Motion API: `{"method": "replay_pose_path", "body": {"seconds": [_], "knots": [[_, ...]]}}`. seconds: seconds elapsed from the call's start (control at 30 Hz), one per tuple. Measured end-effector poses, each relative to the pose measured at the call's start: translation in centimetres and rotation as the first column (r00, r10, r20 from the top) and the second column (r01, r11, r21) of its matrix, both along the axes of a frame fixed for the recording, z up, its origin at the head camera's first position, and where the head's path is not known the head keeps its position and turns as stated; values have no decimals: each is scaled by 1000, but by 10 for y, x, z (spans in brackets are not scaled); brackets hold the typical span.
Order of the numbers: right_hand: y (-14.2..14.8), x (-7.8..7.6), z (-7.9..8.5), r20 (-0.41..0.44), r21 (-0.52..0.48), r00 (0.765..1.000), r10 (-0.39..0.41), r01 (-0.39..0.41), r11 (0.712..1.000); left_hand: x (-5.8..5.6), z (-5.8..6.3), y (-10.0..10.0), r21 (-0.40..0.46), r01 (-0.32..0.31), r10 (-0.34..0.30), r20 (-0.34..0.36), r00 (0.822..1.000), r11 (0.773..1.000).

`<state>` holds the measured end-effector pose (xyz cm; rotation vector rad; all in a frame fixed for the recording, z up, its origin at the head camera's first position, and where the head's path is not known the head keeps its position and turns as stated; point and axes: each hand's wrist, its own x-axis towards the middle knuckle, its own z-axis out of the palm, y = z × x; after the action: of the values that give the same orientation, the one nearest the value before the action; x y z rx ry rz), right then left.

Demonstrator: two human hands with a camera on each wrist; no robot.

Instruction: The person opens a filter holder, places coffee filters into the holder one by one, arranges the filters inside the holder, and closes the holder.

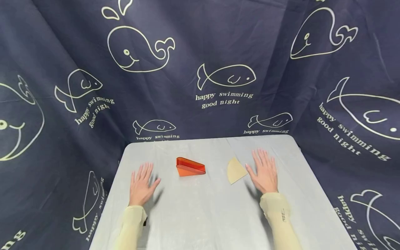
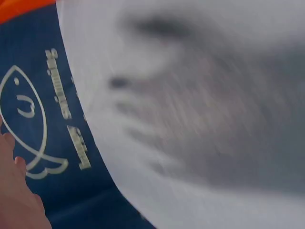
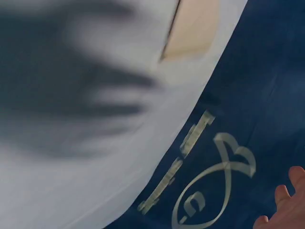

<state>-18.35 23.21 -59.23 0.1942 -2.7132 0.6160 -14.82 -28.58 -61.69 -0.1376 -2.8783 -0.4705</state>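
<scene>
2 things lay apart on the pale worktop (image 1: 200,215): an orange wedge-shaped holder (image 1: 187,172) left of the middle and a fan-shaped tan piece (image 1: 235,171) to the right. The holder had its long hollow facing up, perhaps so that its inside could be reached from above; what held it in that pose was too small to make out. The tan piece lay flat, likely because so thin a shape would hardly stand unaided. The left hand (image 1: 142,185) was held outside the holder, apart from it, its grip wholly unclosed, fingers straight, with hold of nothing. The right hand (image 1: 264,173) was just beside the tan piece, its thumb tip near the piece's corner, its grip equally relaxed, fingers extended, and without anything in it. Both palms faced down, and the shadows cast on the surface suggested that the hands hovered rather than rested. Their place out to the sides seemingly left both things uncovered, with 1 within easy reach of each hand. Behind hung a dark blue cloth (image 1: 187,34) printed with pale outlines of whales and fish.
</scene>
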Motion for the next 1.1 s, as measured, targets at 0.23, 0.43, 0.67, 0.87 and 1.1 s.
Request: {"method": "replay_pose_path", "body": {"seconds": [0.23,0.43,0.67,0.87,1.1], "knots": [[-79,-20,4,-26,31,983,184,-183,983,-37,-6,51,238,83,-117,134,984,968],[-151,-30,8,15,16,945,328,-328,945,-64,-17,91,629,-9,-178,233,956,777],[-212,-31,14,107,-42,901,420,-418,907,-77,-32,117,775,-27,-136,145,980,632],[-240,-31,15,157,-54,874,460,-457,888,-77,-32,123,783,-6,-109,95,989,622],[-254,-38,16,190,49,889,415,-431,901,-79,-28,130,736,-49,-9,75,997,676]]}}
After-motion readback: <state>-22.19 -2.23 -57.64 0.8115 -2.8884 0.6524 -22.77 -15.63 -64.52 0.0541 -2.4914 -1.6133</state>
